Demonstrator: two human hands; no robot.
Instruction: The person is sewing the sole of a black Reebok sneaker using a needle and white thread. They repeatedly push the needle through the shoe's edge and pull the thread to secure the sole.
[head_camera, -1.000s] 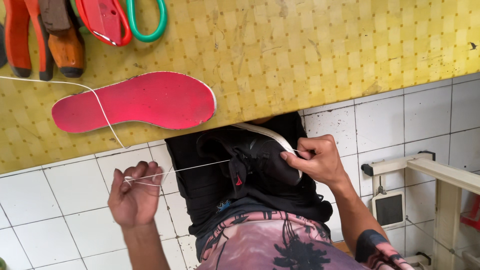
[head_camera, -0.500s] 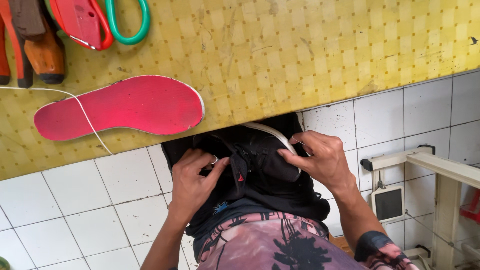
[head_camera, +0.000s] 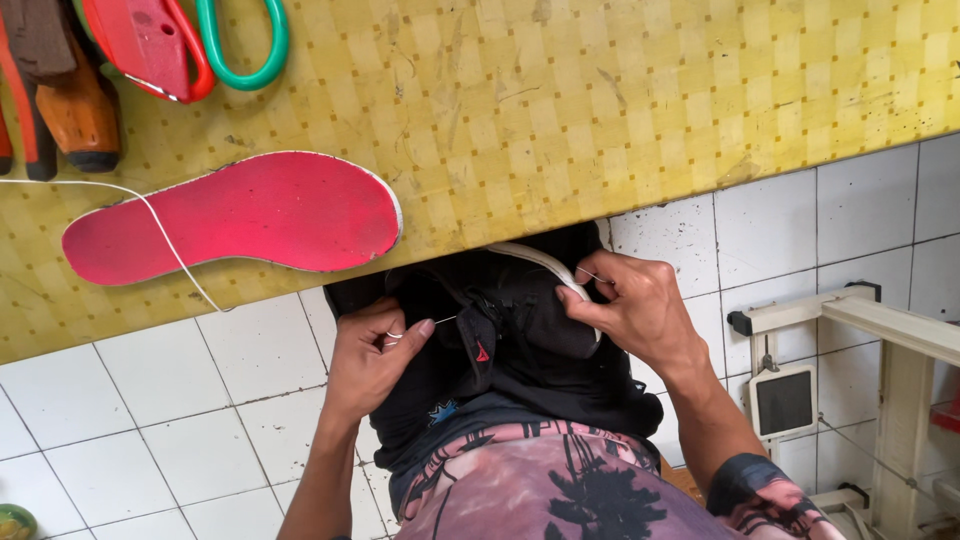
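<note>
Left hand (head_camera: 372, 352): pinching a needle (head_camera: 443, 320) against the black shoe (head_camera: 520, 320).
Right hand (head_camera: 635, 305): clenched on the shoe's white sole edge.
Shoe: on the lap, under the yellow table (head_camera: 600, 100).
Table: red insole (head_camera: 240, 215), thread (head_camera: 160, 225), scissors (head_camera: 190, 40).
</note>
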